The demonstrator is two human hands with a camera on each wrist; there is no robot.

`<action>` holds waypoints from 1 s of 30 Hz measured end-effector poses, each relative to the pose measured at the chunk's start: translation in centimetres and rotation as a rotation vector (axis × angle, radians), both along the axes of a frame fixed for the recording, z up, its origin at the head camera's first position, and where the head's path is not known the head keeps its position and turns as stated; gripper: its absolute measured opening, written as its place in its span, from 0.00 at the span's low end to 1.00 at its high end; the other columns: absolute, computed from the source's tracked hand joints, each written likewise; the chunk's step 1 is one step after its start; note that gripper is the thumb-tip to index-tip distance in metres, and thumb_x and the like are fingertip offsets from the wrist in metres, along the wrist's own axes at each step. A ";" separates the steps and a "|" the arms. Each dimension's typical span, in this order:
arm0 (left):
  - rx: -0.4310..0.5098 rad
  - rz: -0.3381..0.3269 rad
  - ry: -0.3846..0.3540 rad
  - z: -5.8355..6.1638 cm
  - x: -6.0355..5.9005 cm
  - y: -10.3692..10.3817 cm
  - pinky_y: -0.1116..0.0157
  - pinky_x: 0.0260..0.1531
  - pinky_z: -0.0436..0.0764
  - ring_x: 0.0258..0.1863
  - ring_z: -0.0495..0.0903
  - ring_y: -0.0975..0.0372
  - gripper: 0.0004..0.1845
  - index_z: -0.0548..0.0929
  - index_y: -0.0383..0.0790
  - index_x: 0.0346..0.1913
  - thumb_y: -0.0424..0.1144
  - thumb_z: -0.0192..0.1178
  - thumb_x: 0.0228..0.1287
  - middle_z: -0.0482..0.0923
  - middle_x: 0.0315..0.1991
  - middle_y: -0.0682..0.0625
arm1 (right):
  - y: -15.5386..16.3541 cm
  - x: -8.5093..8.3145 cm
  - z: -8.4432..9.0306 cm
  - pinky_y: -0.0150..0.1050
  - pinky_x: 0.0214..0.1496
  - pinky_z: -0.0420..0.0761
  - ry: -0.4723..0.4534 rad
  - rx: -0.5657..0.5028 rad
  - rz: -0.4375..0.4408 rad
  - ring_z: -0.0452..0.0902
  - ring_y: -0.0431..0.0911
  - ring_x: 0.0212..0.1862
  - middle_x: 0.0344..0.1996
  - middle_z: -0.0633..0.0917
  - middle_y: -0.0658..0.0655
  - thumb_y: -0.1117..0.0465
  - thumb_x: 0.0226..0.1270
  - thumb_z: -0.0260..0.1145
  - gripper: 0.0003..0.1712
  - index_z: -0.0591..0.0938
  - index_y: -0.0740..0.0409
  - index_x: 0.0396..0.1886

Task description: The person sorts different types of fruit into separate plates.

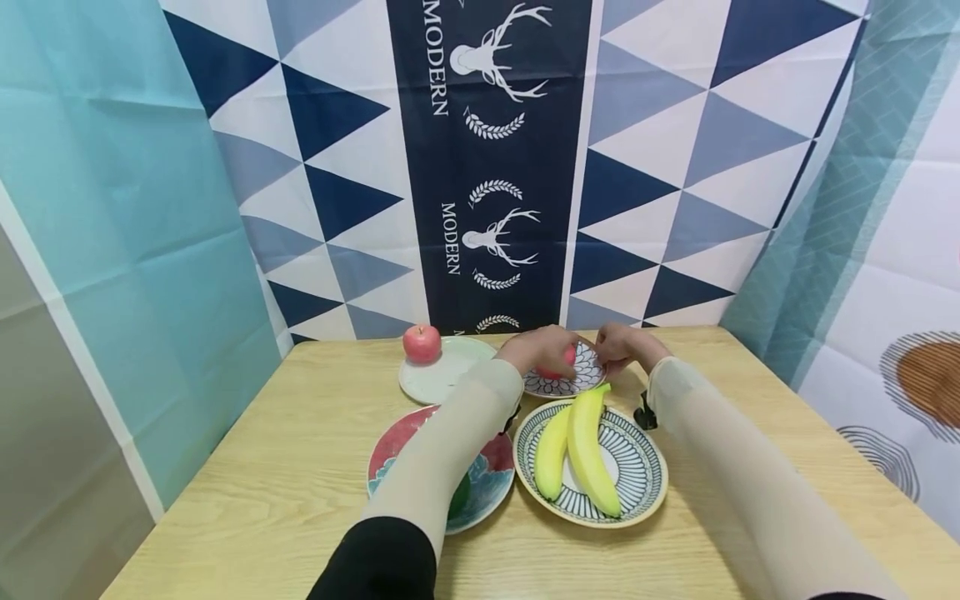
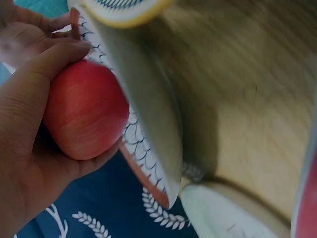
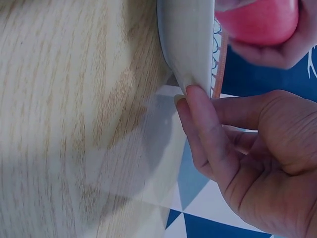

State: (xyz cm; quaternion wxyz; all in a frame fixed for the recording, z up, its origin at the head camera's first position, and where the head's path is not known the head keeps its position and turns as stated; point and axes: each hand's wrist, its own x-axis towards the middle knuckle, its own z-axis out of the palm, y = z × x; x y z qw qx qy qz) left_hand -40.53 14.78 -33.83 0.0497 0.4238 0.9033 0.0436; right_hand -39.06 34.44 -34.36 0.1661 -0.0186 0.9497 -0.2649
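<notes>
While left hand (image 1: 542, 348) clamped round the red apple (image 2: 86, 110) over the patterned plate (image 1: 581, 379) at the surface's (image 1: 300, 467) far side, right hand (image 1: 622, 346) pinched that plate's rim, fingers curled. Risk judged: plate tipping or skidding into the banana plate (image 1: 645, 475) just beside if lifted by that edge pinch. Apple could also roll off if released on the tilt.
</notes>
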 end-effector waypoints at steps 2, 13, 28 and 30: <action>0.023 -0.004 -0.013 -0.3 0.1 0.3 0.67 0.46 0.79 0.45 0.79 0.62 0.28 0.80 0.44 0.66 0.50 0.72 0.66 0.81 0.46 0.54 | 0.0 0.2 0.1 0.33 0.33 0.85 0.005 -0.013 0.009 0.82 0.41 0.28 0.33 0.83 0.61 0.70 0.74 0.62 0.05 0.77 0.71 0.42; 0.071 -0.086 0.015 -0.7 0.5 2.0 0.71 0.42 0.77 0.40 0.79 0.63 0.18 0.83 0.41 0.53 0.45 0.71 0.65 0.81 0.41 0.53 | -0.3 0.4 0.8 0.33 0.31 0.83 0.013 -0.016 0.042 0.80 0.40 0.25 0.30 0.84 0.61 0.73 0.71 0.55 0.08 0.77 0.74 0.44; 0.102 -0.043 -0.059 -1.6 0.7 1.8 0.69 0.43 0.77 0.38 0.79 0.63 0.17 0.83 0.43 0.48 0.53 0.68 0.71 0.80 0.37 0.54 | -0.1 0.2 -0.2 0.35 0.34 0.86 -0.015 -0.042 0.032 0.84 0.40 0.26 0.32 0.84 0.61 0.67 0.82 0.51 0.12 0.76 0.74 0.45; 0.098 -0.036 -0.049 -1.5 0.7 1.8 0.68 0.44 0.77 0.39 0.79 0.63 0.18 0.81 0.45 0.48 0.56 0.65 0.73 0.80 0.38 0.54 | -0.1 0.2 0.0 0.35 0.33 0.86 -0.016 -0.043 0.041 0.84 0.40 0.26 0.30 0.84 0.60 0.68 0.81 0.50 0.12 0.77 0.74 0.43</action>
